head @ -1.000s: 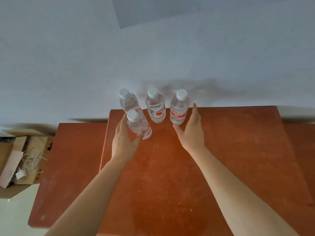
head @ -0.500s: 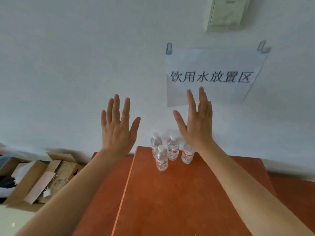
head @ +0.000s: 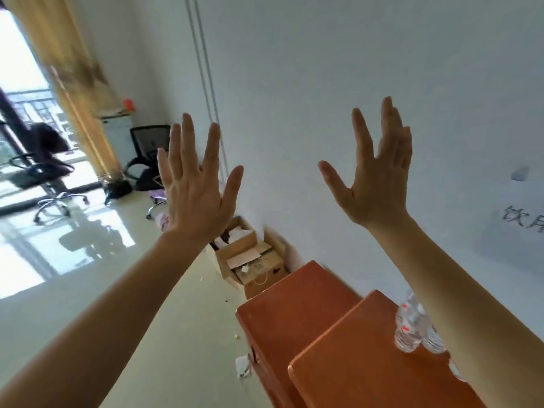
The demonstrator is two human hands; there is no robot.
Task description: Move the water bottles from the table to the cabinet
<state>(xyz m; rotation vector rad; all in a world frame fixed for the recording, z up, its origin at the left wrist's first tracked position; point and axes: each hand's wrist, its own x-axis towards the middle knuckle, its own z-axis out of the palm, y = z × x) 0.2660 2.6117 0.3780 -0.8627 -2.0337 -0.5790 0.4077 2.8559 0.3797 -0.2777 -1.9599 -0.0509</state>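
Your left hand (head: 194,184) and right hand (head: 374,178) are both spread wide and empty, high above the upright water bottles (head: 409,331), with the right one the nearer.

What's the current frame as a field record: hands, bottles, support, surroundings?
left hand: raised, fingers spread, holding nothing
right hand: raised, fingers spread, holding nothing
water bottles: clustered, standing on the wooden top, partly hidden by the right forearm; count unclear
wooden top: orange-brown, the higher of two adjoining surfaces
cardboard boxes: open, on the floor by the wall
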